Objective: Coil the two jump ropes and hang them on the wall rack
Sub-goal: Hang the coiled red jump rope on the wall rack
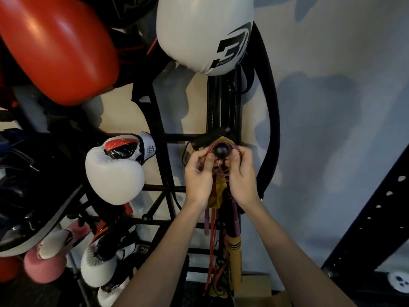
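- red pad (57,47): far up and left of the peg, out of the way.
- white glove (115,171): hangs on the wall rack (159,107), left of the peg and slightly below it.
- left hand (199,176): just below and left of the peg, fingers curled, thumb and fingertips pinching the left side of the coil.
- peg (221,150): a black ball-tipped prong of the rack, poking through the middle of the coil.
- red jump rope (235,148): thin loops gathered round the peg, held on both sides; its pink handles (207,220) dangle below the peg.
- right hand (241,173): just below and right of the peg, fingers curled, pinching the right side of the coil.
- progress: this rope looks coiled and is about on the peg, so letting go is what remains. a black handle (210,137) just above and left of the peg may be the other rope, but i cannot tell whether it is hung.
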